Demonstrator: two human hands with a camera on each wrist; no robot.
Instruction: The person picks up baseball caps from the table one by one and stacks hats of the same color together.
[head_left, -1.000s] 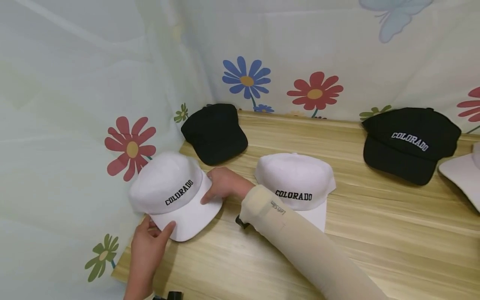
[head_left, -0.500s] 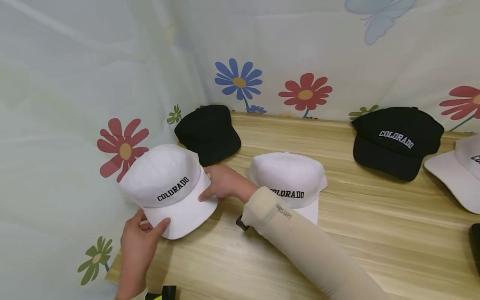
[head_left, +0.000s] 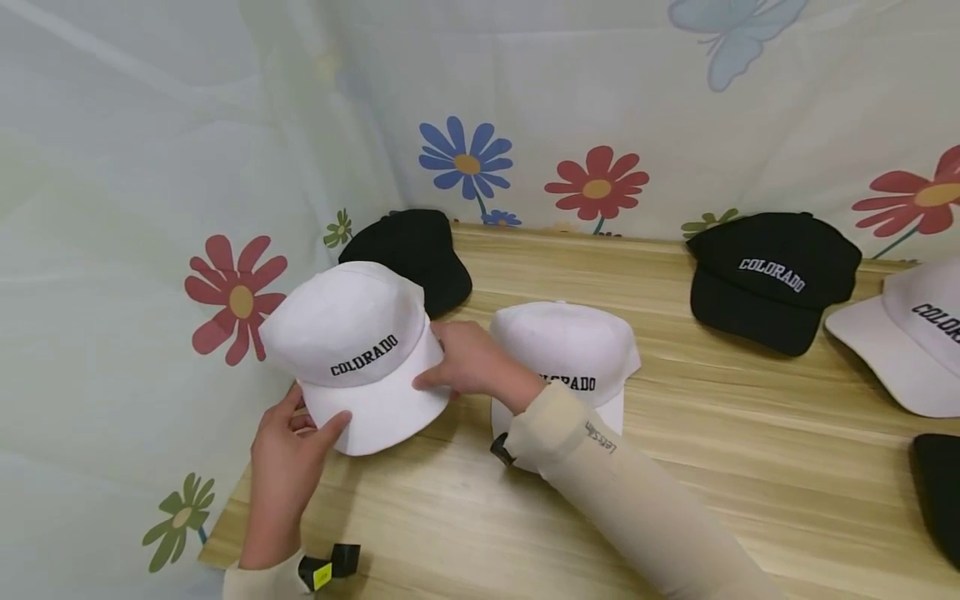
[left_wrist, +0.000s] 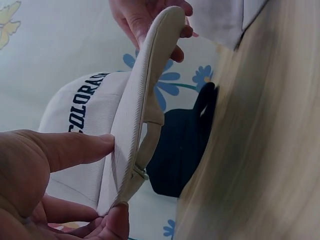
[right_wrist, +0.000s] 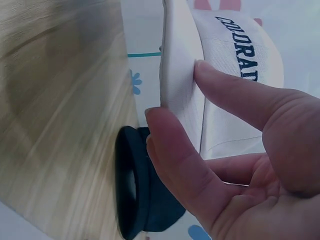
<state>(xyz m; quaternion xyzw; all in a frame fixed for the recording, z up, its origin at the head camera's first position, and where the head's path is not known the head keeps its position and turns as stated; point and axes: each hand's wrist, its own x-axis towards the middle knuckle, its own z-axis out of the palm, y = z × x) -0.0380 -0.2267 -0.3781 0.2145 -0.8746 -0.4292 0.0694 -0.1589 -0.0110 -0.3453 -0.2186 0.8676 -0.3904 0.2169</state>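
Observation:
A white baseball cap [head_left: 341,325] with black COLORADO lettering is held off the table between both hands. My left hand [head_left: 288,454] pinches the near left edge of its brim, thumb on top and fingers beneath. On the brim's other side my right hand [head_left: 472,360] pinches the edge the same way. In the left wrist view the brim [left_wrist: 145,100] stands apart from the tabletop, and the back strap [left_wrist: 150,145] shows under it. Behind the held cap sits a black cap [head_left: 420,250], partly hidden. A second white COLORADO cap [head_left: 562,333] rests beside my right wrist, which covers part of it.
Farther right on the wooden table [head_left: 450,517] lie a black COLORADO cap [head_left: 776,275] and another white cap [head_left: 900,342]. A dark object [head_left: 937,492] is cut off at the right edge. Flowered cloth [head_left: 360,100] hangs behind and to the left.
Both hands have raised the white cap and carried it slightly right and back, so it now overlaps the black cap behind. The head view has turned a little to the right.

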